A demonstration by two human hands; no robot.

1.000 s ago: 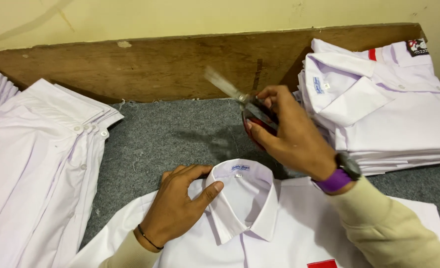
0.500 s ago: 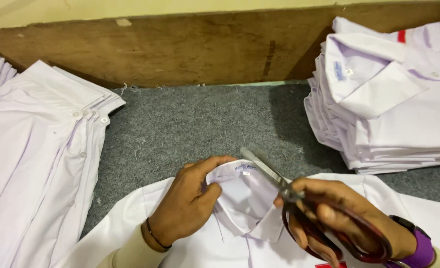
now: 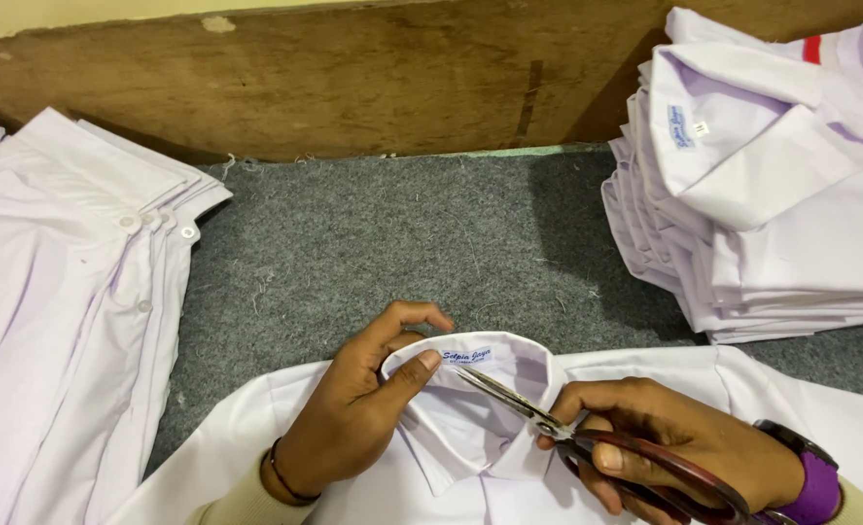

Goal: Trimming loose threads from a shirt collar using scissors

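The left hand [image 3: 349, 423] is pinching the white shirt's collar [image 3: 470, 399] open while the right hand [image 3: 679, 452] is gripping scissors [image 3: 548, 423], blades narrowly parted at the label [image 3: 467, 357]. Trimming looks underway; the next snip calls for keeping cloth clear.

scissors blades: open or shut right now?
Shut, or nearly so. The scissors in the right hand show one narrow blade line with no visible gap, tip inside the collar held by the left hand.

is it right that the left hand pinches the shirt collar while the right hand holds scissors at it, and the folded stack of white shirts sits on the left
Not quite. The head view shows the folded stack of white shirts on the right, not the left. The rest holds: the left hand pinches the shirt collar while the right hand holds scissors at it.
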